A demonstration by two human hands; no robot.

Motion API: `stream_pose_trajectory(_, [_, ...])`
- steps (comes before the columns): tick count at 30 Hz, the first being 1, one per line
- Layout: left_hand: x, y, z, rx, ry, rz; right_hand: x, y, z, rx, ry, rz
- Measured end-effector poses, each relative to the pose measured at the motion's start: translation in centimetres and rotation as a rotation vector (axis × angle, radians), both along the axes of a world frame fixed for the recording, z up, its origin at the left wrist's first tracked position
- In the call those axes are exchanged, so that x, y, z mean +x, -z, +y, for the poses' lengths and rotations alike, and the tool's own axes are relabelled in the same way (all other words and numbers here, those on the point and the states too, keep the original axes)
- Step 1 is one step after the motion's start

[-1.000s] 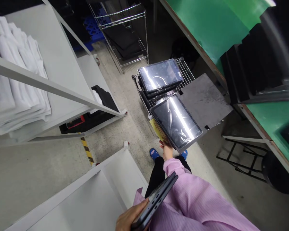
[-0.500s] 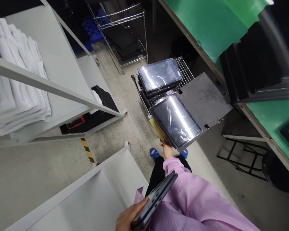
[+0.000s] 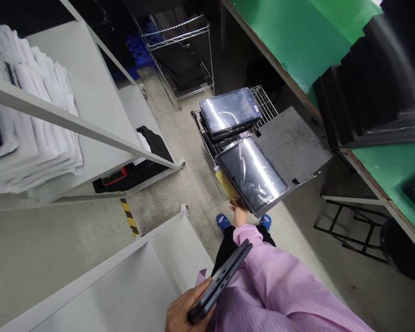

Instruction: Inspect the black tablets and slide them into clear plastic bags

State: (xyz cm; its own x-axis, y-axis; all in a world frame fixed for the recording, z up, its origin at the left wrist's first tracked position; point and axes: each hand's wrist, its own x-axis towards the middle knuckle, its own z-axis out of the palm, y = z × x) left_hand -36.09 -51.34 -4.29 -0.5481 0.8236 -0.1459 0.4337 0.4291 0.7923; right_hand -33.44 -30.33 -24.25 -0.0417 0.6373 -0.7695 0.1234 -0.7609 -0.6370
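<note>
My right hand (image 3: 240, 213), at the end of a pink sleeve, grips the near corner of a dark screen panel (image 3: 251, 174) covered in glossy film. A yellow sheet (image 3: 227, 186) pokes out under it. The panel is tilted above the near end of a wire cart (image 3: 267, 102). A stack of similar screen panels (image 3: 229, 110) lies on the cart's far end. At the bottom edge, my left hand (image 3: 180, 315) is closed round a thin dark device (image 3: 221, 280) held edge-on against my body.
A grey board (image 3: 292, 143) lies on the cart's right side. A green workbench (image 3: 307, 37) with black foam blocks (image 3: 363, 92) runs along the right. Grey shelving (image 3: 86, 87) holding white folded sheets (image 3: 31, 115) stands left, a wire rack (image 3: 180, 50) behind. A white shelf (image 3: 131, 281) is near.
My view has shifted slightly, and the dark device in my left hand has tipped a little lower. My right hand still holds the screen panel in the same place.
</note>
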Motion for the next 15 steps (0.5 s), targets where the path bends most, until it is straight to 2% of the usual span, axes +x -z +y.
stream_pose_trajectory(3, [0.2,-0.9,1.1,-0.082,-0.059,0.052,0.3,-1.3,0.1,-0.062,-0.049,-0.018])
stream_pose_trajectory(5, [0.6,-1.9,2.5,-0.101,-0.127,0.047,1.3,-3.1,-0.6,-0.102,-0.117,-0.002])
stream_pose_trajectory(8, [1.2,-4.0,5.5,-0.080,-0.178,0.053,4.9,-7.2,-1.9,-0.152,-0.262,0.078])
stream_pose_trajectory(10, [1.9,-5.5,7.7,-0.051,-0.159,0.093,8.4,-10.2,-1.7,-0.162,-0.326,0.126])
stream_pose_trajectory(12, [3.0,-6.9,10.0,-0.017,-0.108,0.128,12.2,-13.2,0.1,-0.135,-0.335,0.164])
stream_pose_trajectory(15, [5.6,-8.7,13.8,0.034,-0.016,0.144,18.2,-17.8,5.5,-0.017,-0.267,0.214])
